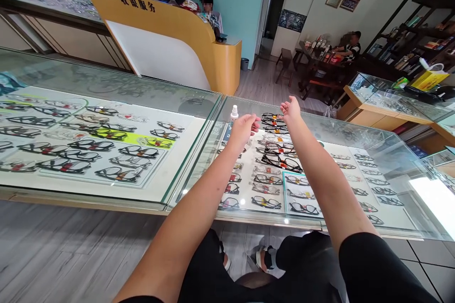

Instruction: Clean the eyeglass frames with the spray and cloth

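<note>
My left hand (245, 129) is over the glass counter with its fingers curled in toward the thumb. Whatever may be between those fingertips is hidden. Just behind it stands a small white spray bottle (234, 113). To the right, my right hand (291, 111) is raised with thumb and fingers apart, and nothing shows in it. Between the hands, dark-framed eyeglasses (273, 120) with orange tags lie in a small row, close to my right fingertips. More black eyeglasses (282, 161) lie nearer to me, partly behind my right forearm.
The glass display counter (227, 97) holds rows of eyeglasses, as does the adjoining case (106, 189) on the left. Beyond are a yellow reception desk (227, 64) with a person seated behind it, and another person at a dark table (320, 59). A shelf rises at right.
</note>
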{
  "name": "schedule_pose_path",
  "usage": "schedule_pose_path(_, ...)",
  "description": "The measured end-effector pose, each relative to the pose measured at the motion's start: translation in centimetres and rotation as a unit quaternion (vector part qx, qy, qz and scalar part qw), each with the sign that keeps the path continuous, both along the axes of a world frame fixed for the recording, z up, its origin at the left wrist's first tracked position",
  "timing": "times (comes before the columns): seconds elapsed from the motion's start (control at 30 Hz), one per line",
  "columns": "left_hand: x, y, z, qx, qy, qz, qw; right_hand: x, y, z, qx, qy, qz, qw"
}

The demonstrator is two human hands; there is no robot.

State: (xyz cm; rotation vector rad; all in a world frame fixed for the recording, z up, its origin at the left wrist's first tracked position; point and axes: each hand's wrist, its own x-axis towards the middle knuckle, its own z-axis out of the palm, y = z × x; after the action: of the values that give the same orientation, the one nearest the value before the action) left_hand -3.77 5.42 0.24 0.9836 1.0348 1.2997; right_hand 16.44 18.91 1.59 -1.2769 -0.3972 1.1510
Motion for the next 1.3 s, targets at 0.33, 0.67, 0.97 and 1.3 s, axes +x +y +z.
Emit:
schedule_pose_path(0.33,-0.2,0.0,0.0,-0.009,0.007,-0.002,1.0,-1.5,2.6,-1.9,-0.029,-0.015,-0.022,0.999)
schedule_pose_path(0.67,-0.1,-0.1,-0.2,-0.003,0.011,-0.008,1.0,-1.8,1.4,0.8,0.027,-0.017,0.007,0.999)
schedule_pose_path(0.97,0.2,0.2,-0.5,-0.004,0.027,0.001,1.0,0.9,-7.2,5.1,0.16,-0.031,0.145,0.976)
schedule_pose_path(1.3,2.5,-2.2,-0.9,0.06,0.121,-0.235,0.962,3.8,-21.0,1.9,0.198,-0.062,0.225,0.952)
